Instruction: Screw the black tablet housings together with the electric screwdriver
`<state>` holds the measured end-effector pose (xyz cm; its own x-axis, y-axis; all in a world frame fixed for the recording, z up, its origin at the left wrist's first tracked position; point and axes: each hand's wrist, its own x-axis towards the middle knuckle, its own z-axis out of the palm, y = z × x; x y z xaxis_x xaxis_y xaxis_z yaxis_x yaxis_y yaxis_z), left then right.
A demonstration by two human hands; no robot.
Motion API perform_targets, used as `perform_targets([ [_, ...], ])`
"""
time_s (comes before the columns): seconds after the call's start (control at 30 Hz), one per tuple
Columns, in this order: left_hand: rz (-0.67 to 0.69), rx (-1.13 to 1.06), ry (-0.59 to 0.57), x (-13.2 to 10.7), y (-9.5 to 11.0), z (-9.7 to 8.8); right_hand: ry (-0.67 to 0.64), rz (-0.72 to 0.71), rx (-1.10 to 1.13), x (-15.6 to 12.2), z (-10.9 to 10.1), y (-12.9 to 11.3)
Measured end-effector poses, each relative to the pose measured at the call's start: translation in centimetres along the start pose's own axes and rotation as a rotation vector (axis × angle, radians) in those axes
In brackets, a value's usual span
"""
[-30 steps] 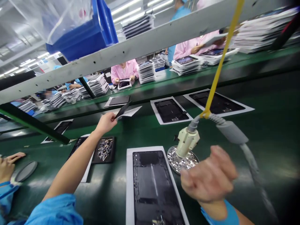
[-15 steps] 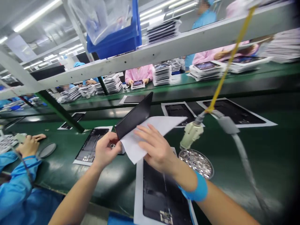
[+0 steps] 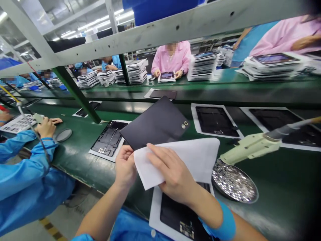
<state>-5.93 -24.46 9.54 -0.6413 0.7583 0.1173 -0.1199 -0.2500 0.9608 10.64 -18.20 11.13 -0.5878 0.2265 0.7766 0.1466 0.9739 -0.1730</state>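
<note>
My left hand point(image 3: 126, 167) pinches the near left corner of a dark tablet back cover point(image 3: 154, 122) together with a white sheet point(image 3: 198, 157). The cover is tilted up, its smooth face and two round camera openings facing me. My right hand point(image 3: 177, 175) is closed on the sheet, fingers on top and thumb underneath, along the cover's near edge. Below my right hand, a black tablet shell point(image 3: 173, 211) lies on white paper, partly hidden by my forearm and the sheet. A metal dish of small shiny parts point(image 3: 235, 182) sits right of my right hand.
A pale green hand tool point(image 3: 250, 147) hangs over the dish. Open tablet shells point(image 3: 107, 140) on paper lie left and right on the green bench point(image 3: 82, 164). A white shelf beam point(image 3: 160, 33) crosses above. A co-worker's blue sleeve point(image 3: 37, 160) is at left.
The tablet cover has turned from edge-on to show its broad face. Both hands keep hold. The view has shifted, and the pale green tool now lies more level at the right.
</note>
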Motion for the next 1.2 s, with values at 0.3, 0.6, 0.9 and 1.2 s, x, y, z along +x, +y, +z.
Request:
perform_targets([
  [0.3,-0.059,0.0,-0.03,-0.7,0.4,-0.5,-0.111,0.014,-0.011,0.2,0.1,-0.9],
  [0.6,-0.076,0.05,-0.068,-0.7,0.6,-0.3,-0.261,0.035,-0.019,1.1,-0.6,-0.8],
  [0.9,0.787,0.546,-0.201,8.1,1.8,2.3,0.261,0.243,-0.311,2.2,-2.2,7.6],
  [1.2,1.469,1.13,-0.561,15.8,0.1,9.0,0.51,0.684,0.126,4.3,-1.5,17.3],
])
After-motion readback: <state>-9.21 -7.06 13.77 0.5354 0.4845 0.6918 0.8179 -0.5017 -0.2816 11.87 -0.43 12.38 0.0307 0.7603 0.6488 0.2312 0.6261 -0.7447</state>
